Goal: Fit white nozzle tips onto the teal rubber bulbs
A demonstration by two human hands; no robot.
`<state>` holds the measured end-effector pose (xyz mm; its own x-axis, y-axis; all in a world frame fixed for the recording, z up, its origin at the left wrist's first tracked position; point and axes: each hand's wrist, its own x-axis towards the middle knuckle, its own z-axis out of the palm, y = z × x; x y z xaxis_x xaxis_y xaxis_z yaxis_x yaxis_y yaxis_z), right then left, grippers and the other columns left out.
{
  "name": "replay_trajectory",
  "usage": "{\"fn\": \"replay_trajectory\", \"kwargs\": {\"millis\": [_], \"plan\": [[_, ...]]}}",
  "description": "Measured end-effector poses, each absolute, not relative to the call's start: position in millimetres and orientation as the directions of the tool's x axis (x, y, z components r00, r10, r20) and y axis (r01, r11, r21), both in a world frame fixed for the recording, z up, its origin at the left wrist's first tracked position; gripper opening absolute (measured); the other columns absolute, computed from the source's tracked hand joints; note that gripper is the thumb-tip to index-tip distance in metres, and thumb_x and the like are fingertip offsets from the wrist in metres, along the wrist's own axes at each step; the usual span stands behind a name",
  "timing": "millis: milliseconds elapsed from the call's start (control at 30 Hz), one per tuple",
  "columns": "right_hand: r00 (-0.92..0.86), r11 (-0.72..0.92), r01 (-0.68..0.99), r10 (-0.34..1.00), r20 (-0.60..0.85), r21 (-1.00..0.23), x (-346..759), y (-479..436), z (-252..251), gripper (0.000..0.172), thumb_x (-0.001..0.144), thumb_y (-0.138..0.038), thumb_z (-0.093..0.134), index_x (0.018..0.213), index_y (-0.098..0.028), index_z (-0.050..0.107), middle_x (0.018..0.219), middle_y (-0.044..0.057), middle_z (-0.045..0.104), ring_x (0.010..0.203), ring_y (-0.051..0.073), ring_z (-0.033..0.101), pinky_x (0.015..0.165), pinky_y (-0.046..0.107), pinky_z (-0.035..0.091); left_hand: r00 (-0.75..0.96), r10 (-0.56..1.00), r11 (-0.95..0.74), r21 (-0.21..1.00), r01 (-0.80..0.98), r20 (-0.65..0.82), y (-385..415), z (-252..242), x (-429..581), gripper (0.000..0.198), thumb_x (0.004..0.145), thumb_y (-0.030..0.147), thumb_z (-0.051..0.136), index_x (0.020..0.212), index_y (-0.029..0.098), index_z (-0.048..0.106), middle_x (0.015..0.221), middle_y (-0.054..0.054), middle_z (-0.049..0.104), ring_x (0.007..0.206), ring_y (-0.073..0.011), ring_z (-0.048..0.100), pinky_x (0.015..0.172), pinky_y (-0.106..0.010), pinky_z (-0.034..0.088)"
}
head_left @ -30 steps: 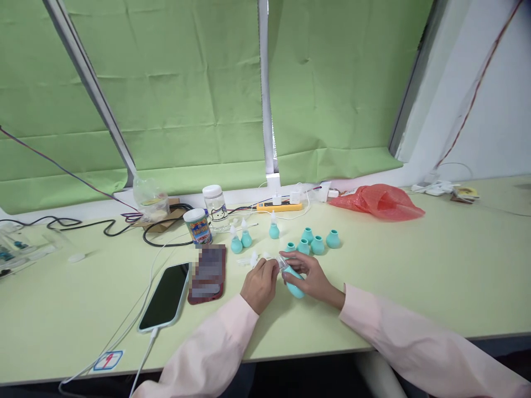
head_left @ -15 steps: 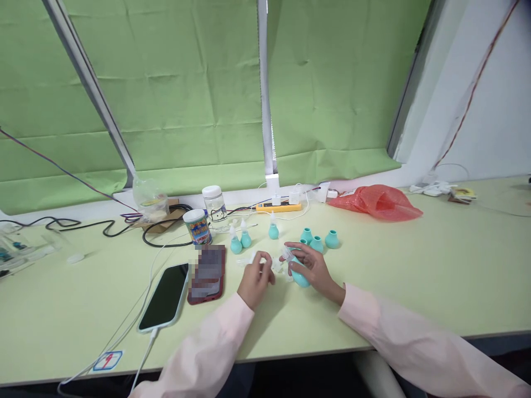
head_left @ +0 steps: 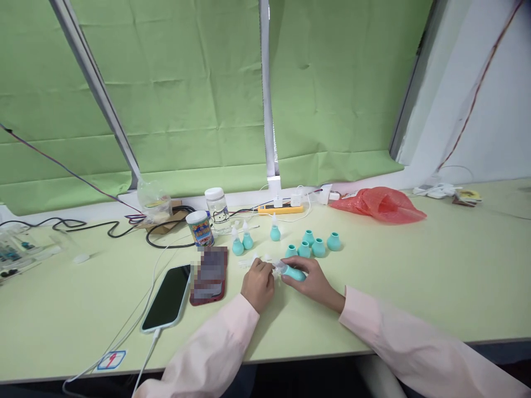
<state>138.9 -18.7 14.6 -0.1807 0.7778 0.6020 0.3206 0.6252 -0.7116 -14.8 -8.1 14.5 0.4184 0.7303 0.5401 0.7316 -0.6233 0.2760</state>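
Note:
My right hand [head_left: 309, 279] is wrapped round a teal bulb [head_left: 293, 273] lying on its side, with a clear tip [head_left: 280, 267] pointing left. My left hand [head_left: 258, 283] is closed at that tip; whatever its fingers pinch is too small to make out. Small clear pieces [head_left: 245, 263] lie on the table behind my left hand. Behind my right hand stand several open teal bulbs [head_left: 318, 248]. Three teal bulbs with clear tips, one of them alone [head_left: 275, 232] and two side by side [head_left: 242, 243], stand upright farther back.
Two phones, one black-screened [head_left: 168, 298] and one in a red case [head_left: 209, 276], lie at left. Behind them are a labelled can [head_left: 201, 229] and a clear jar [head_left: 218, 211]. A yellow power strip [head_left: 281, 209] and red plastic bag [head_left: 379, 205] line the back.
My right hand has tipped its bulb to lie nearly level, tip toward my left hand. My left fingers have moved in to the tip. More of the open bulbs show.

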Motion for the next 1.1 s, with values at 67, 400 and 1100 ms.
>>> {"fn": "replay_trajectory", "kwargs": {"millis": [67,400,1100], "plan": [[-0.21,0.658,0.373,0.746,0.632,-0.654,137.7,-19.3,14.3,0.024,0.065,-0.022,0.056,0.089,-0.019,0.056,0.083,0.004,0.06,0.077,0.017,0.055,0.071,0.03,0.044,0.315,0.756,-0.593,0.397,0.701,0.573,-13.2,22.0,-17.2,0.022,0.071,0.007,0.032,0.078,0.014,0.051,0.07,-0.005,0.055,0.072,-0.0154,0.046,0.062,-0.025,0.037],[-0.343,0.779,0.385,0.619,0.706,-0.496,129.4,-27.3,11.7,0.025,0.067,-0.023,0.054,0.091,-0.018,0.05,0.079,0.004,0.057,0.072,0.015,0.052,0.065,0.027,0.042,0.289,0.869,-0.494,0.689,0.53,0.402,-15.4,25.9,-13.4,0.038,0.077,0.038,0.033,0.047,0.015,0.04,0.038,0.005,0.032,0.041,-0.007,0.032,0.044,-0.02,0.024],[-0.223,0.756,0.418,0.623,0.75,-0.504,161.7,-16.0,47.7,0.01,0.07,-0.027,0.051,0.076,-0.019,0.052,0.072,0.004,0.053,0.069,0.016,0.05,0.064,0.03,0.04,0.177,0.952,-0.275,0.952,0.136,0.25,-6.8,29.2,-18.1,0.037,0.072,0.046,0.035,0.05,0.016,0.034,0.039,0.007,0.027,0.035,-0.0044,0.025,0.037,-0.019,0.019]]}}
